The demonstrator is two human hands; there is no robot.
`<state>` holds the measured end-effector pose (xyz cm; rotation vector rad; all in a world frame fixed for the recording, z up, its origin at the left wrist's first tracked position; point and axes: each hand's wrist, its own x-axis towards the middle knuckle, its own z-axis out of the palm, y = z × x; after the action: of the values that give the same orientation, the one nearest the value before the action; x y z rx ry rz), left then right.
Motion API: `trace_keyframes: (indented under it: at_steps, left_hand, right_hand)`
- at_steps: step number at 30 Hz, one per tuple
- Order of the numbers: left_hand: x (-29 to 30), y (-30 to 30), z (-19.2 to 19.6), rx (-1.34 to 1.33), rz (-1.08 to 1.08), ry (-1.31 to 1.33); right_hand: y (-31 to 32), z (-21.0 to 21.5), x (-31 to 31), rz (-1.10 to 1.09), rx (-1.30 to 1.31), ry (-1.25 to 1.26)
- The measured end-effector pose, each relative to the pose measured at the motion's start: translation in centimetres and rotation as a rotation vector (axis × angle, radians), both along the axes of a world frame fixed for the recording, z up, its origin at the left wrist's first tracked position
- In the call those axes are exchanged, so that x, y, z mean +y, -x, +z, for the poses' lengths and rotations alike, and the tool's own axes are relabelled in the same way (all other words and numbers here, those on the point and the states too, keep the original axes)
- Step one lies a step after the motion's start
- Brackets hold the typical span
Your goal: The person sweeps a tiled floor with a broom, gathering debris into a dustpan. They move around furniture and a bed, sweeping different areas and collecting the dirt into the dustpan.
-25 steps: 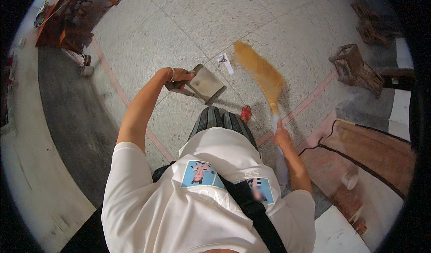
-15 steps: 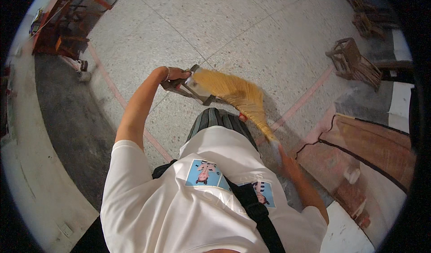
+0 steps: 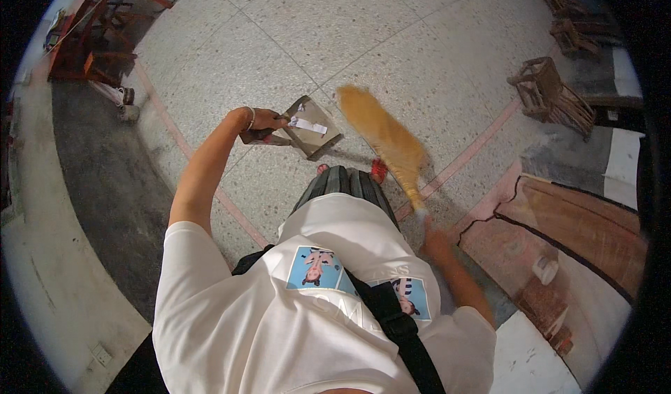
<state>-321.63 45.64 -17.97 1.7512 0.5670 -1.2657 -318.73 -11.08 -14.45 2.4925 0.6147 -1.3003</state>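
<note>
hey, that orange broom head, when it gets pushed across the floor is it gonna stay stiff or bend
Probably it bends: the broom head looks like a soft, bushy fan of fibres, smeared by motion. It seems light, since the right hand swings it alone. The dustpan in the left hand looks rigid by comparison.

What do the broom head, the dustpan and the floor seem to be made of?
Broom head: looks like soft orange plastic bristles, though motion blur hides the strands. Dustpan: probably dull brown sheet metal or plastic, flat and thin-walled; unclear which. Floor: speckled grey terrazzo-like stone with thin joint lines, matte.
</note>
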Motion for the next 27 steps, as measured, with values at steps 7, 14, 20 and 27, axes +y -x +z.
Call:
trace_keyframes:
  at_steps: [7, 14, 20, 27]
  left_hand:
    - [0.3, 1.4, 1.0, -0.038, 0.06, 0.051]
    - [0.8, 5.0, 1.9, -0.094, 0.042, 0.067]
    - [-0.1, 6.7, 3.4, -0.057, 0.099, 0.003]
    - [0.8, 8.3, 2.6, -0.006, 0.158, -0.042]
  right_hand:
    - [1.3, 4.6, -4.4, -0.079, 0.223, -0.322]
    - [-2.1, 6.3, -3.2, -0.066, 0.051, -0.374]
    - [-2.0, 0.3, 1.4, -0.264, 0.1, -0.157]
    - [0.6, 2.6, -0.4, -0.021, 0.264, -0.171]
